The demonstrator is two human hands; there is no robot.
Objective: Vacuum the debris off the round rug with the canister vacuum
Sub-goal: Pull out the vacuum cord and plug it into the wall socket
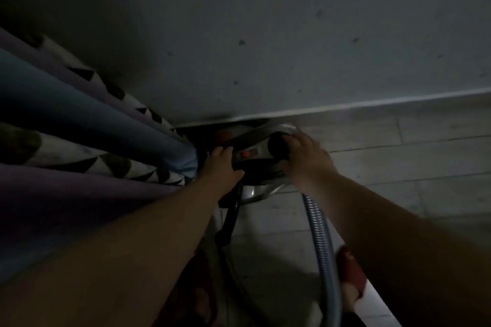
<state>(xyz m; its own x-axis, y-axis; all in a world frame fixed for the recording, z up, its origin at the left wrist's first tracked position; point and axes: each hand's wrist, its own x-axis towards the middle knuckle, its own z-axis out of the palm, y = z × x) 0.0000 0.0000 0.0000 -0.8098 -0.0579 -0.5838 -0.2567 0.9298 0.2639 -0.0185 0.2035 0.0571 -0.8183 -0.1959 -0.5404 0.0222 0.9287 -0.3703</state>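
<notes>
Steel and black plastic make up the canister vacuum (255, 151), which sits on the pale floor tiles (398, 154), close against the foot of the wall (265, 34) behind it. Patterned curtains (93, 119) hang just to its left. The left hand (221, 164) grips the black top of the vacuum beside its red switch (247, 154), fingers curled over the edge and together. The right hand (305, 156) is on the vacuum's right side, fingers bent round a black round fitting there. The light is too dim to tell how tightly it clamps. A ribbed grey hose (322, 233) runs from under that wrist toward the camera, passing a foot in a red slipper (350, 268). A black strap or cord (228, 220) hangs from the vacuum's near side.

The round rug cannot be made out. A dark reddish patch well below the vacuum may be its edge, but that is unclear. No debris shows.

This looks like the setting-up step: taking hold of the machine where it is stored, with no cleaning begun. The next move likely calls for lifting or dragging the vacuum clear of the curtains and wall. The hose needs to stay free of the slippered foot, and the hanging cord should not snag
</notes>
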